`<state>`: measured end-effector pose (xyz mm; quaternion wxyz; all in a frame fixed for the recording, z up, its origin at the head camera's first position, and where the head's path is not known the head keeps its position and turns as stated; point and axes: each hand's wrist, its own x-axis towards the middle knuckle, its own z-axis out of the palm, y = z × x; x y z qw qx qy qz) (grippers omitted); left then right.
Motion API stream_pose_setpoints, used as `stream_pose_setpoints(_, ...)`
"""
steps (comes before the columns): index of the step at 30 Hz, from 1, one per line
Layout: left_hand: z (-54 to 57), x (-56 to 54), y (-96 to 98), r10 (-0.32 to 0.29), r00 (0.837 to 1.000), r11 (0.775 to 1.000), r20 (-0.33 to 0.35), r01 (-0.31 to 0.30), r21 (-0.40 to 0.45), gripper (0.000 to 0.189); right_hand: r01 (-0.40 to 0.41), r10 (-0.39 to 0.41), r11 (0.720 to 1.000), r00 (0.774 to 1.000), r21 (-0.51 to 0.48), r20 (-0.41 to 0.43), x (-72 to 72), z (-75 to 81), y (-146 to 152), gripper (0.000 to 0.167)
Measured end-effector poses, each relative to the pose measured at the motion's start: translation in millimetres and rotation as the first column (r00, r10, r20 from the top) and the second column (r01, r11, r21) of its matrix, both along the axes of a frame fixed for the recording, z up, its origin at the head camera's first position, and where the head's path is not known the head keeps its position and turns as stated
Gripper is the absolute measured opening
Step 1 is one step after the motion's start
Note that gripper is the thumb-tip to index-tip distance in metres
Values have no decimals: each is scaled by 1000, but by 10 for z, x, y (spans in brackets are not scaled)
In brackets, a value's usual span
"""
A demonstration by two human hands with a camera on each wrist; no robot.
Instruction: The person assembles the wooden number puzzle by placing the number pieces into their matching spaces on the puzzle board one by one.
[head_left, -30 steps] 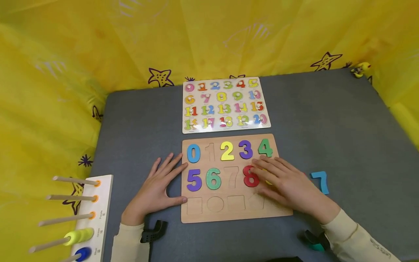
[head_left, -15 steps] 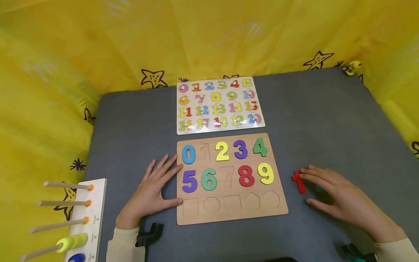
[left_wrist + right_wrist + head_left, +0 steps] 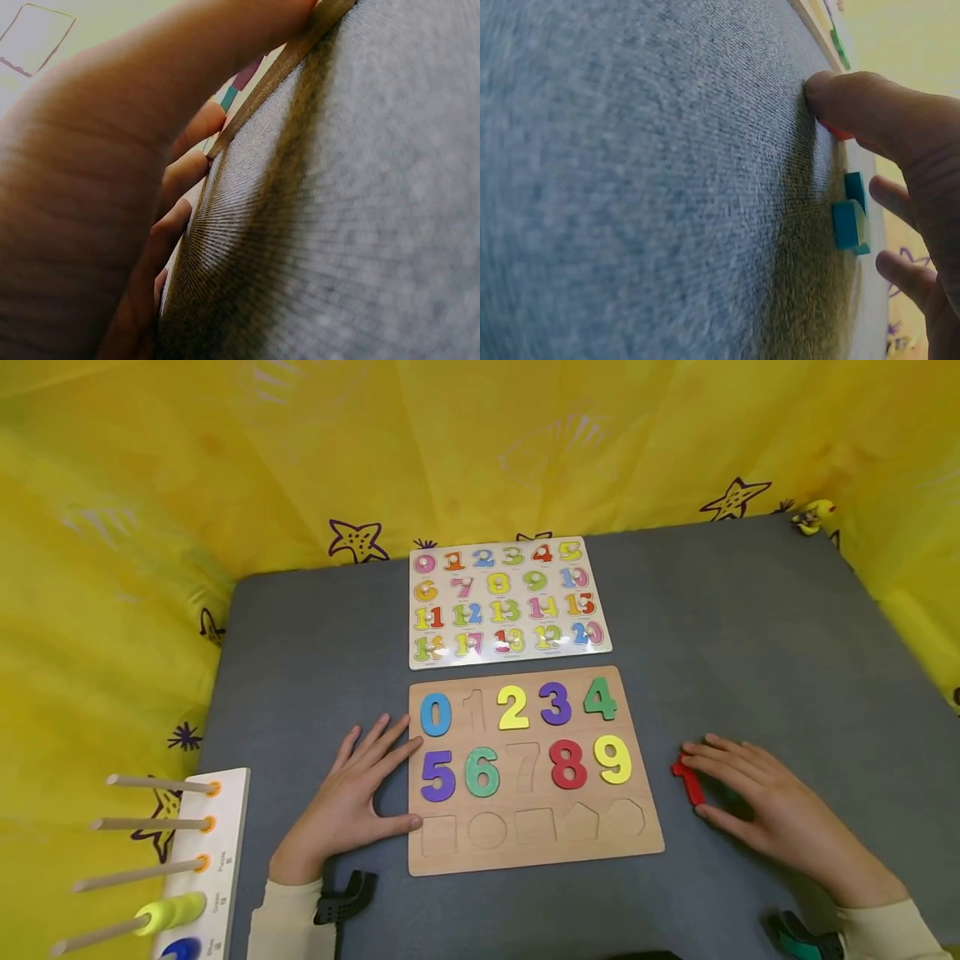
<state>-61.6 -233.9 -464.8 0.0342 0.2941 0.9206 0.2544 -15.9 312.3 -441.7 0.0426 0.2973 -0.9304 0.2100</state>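
Observation:
A wooden number board (image 3: 480, 852) lies flat in the head view, with coloured numbers set in two rows. Its recesses for 1 and 7 are bare, as is the bottom row of shapes. My left hand (image 3: 348, 802) rests with fingers spread along the board's left edge, thumb near the lower corner; the left wrist view shows the fingertips (image 3: 196, 169) at that edge. To the right of the board, my right hand (image 3: 772, 814) pinches a red number 1 (image 3: 692, 786) between thumb and fingers. In the right wrist view a blue piece (image 3: 847, 223) lies beside the fingers, mostly hidden from the head view.
A second number board (image 3: 517, 656), printed 0 to 20, lies just behind the first. A white peg stand (image 3: 228, 827) with long wooden rods (image 3: 142, 868) is at the left. A small yellow toy (image 3: 813, 517) sits at the far right corner.
My right hand has moved off the wooden board to the right, uncovering the 9, and its thumb and fingers have closed on the red 1. The left hand stays at the board's edge.

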Motion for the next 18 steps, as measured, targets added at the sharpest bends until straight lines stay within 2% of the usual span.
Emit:
stream_pose_setpoints(10,-7,-5,10,-14,1000,1000,-19,14,17,102,-25,22,999,997,-33,-71,-82,-1,-69,63)
stream_pose_setpoints(14,-8,-9,17,-11,1000,1000,-12,12,15,102,-29,24,998,997,-63,-72,-115,73,-164,61)
stream_pose_setpoints(18,-7,-2,17,-10,1000,1000,-14,10,15,102,-75,67,993,994,-95,-82,-179,151,-391,57)
